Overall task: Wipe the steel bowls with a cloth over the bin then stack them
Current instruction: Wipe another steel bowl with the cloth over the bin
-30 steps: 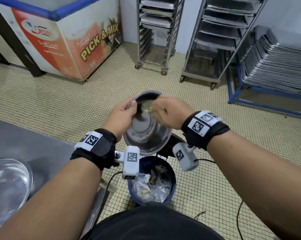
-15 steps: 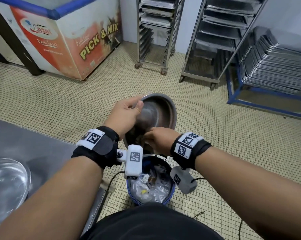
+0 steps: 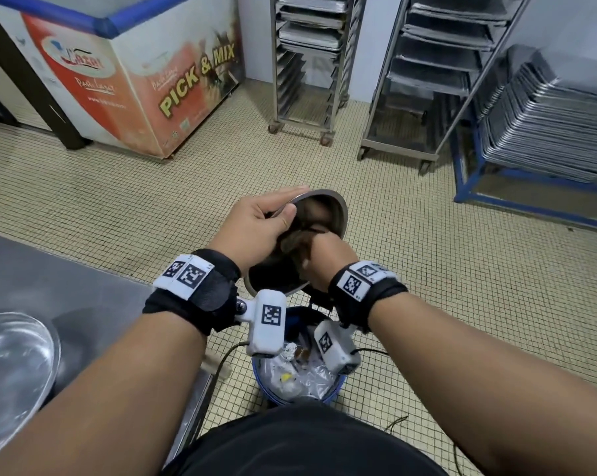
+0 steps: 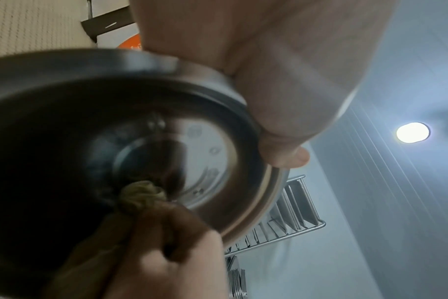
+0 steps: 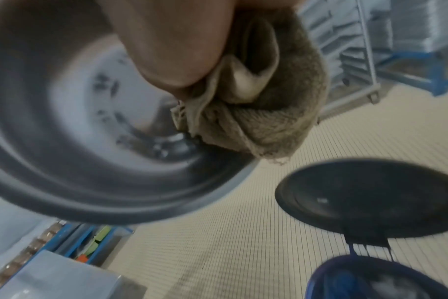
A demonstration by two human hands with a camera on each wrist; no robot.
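Gripping bowl (image 3: 324, 214) rim, fingers (image 5: 171, 50) bunching cloth (image 5: 269, 113).

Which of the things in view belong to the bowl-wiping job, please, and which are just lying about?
Job:
steel bowl, gripped by left hand
cloth, bunched in right hand
blue bin
second bowl on the counter

Lying about:
freezer
tray racks
stacked trays

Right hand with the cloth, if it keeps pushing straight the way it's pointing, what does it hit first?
Most likely the inside of the steel bowl: the right hand grips the cloth, whose bunched tip looks at or nearly on the bowl's inner wall.
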